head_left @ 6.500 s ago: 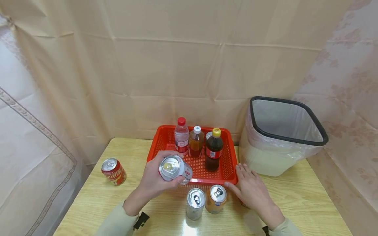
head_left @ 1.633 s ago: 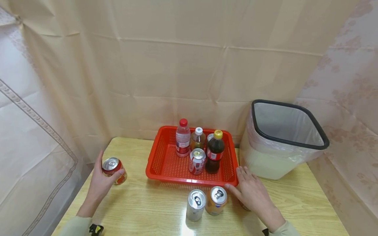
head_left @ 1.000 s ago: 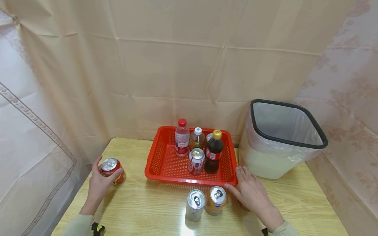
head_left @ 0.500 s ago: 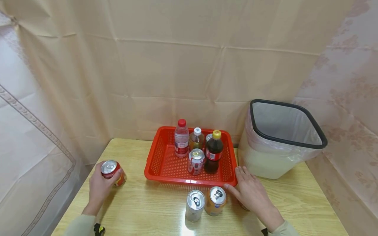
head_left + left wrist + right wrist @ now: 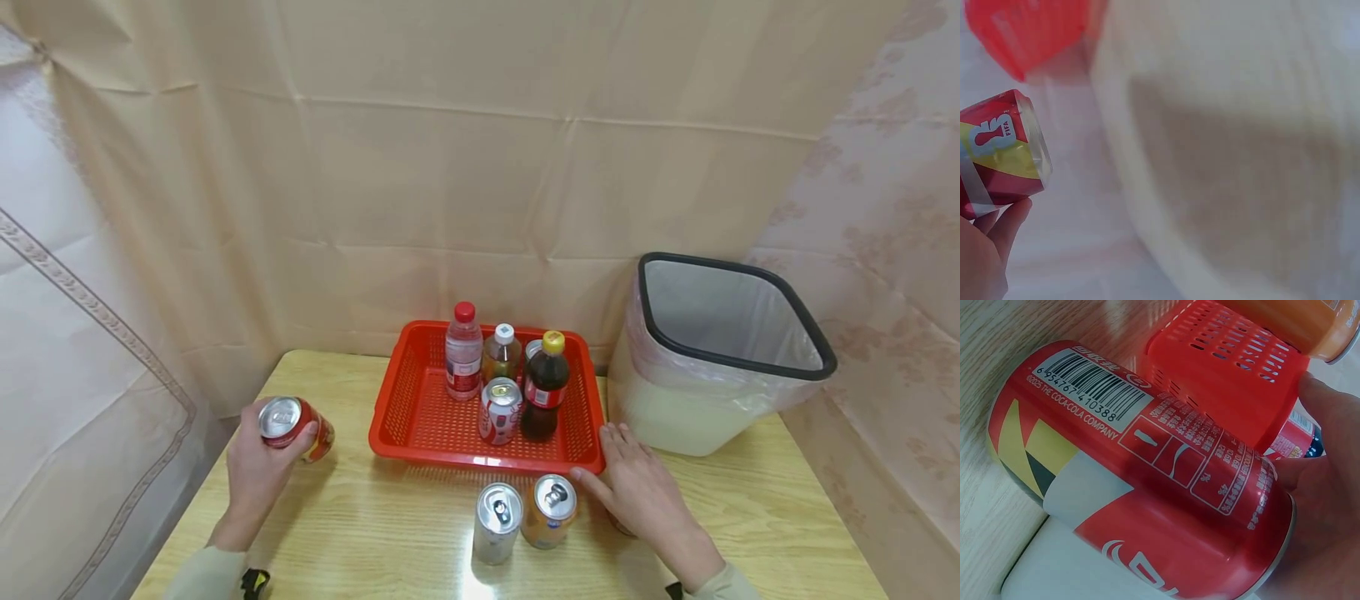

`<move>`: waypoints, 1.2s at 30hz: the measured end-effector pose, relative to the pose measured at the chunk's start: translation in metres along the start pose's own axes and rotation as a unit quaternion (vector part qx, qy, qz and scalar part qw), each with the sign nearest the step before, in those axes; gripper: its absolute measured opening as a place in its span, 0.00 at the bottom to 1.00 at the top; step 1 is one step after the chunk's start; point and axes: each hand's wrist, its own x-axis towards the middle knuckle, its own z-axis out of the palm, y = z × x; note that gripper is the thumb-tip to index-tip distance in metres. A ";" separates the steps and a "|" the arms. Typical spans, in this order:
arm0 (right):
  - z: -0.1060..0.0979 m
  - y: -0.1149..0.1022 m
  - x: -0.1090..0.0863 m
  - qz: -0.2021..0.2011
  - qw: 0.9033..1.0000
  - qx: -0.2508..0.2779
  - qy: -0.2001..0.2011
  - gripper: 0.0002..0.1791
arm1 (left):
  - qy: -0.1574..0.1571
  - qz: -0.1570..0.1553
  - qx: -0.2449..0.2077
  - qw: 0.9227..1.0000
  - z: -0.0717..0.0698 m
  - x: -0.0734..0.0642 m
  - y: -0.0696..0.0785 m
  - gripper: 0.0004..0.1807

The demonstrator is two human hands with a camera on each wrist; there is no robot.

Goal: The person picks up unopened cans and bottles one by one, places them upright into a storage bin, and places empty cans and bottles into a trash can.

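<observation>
My left hand (image 5: 253, 467) grips a red and yellow soda can (image 5: 318, 440) at the table's left side. The can tilts with its unopened top toward me; in the left wrist view its base (image 5: 1036, 142) is off the table. My right hand (image 5: 645, 487) lies with straight fingers at the right front corner of the red plastic basket (image 5: 435, 457). Under that hand is another red cola can (image 5: 982, 181) (image 5: 1147, 469), mostly hidden in the head view. Inside the basket stand a red-capped bottle (image 5: 463, 358), a white-capped bottle (image 5: 501, 354), a yellow-capped cola bottle (image 5: 546, 392) and a white-red can (image 5: 500, 417).
A silver can (image 5: 496, 533) and an orange can (image 5: 550, 521) stand in front of the basket, both opened. To the right is a lined waste bin (image 5: 675, 400) with a black rim. A beige cloth (image 5: 450, 167) hangs behind the table (image 5: 375, 550).
My left hand earlier held the white-red can, which now stands in the basket. It has since reached left, closed round the red and yellow can and raised it. My right hand stays put.
</observation>
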 end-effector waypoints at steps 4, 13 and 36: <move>0.000 0.000 -0.001 0.004 1.000 0.002 -0.003 0.47 | 0.005 0.028 -0.024 0.999 -0.002 0.003 0.024 0.35; 0.001 0.000 -0.001 0.001 1.000 0.004 0.006 0.46 | 0.009 0.079 -0.092 0.993 0.006 0.015 0.069 0.34; 0.001 0.000 -0.001 0.003 1.000 0.004 0.003 0.47 | -0.129 0.088 -0.065 0.986 0.064 0.026 0.123 0.36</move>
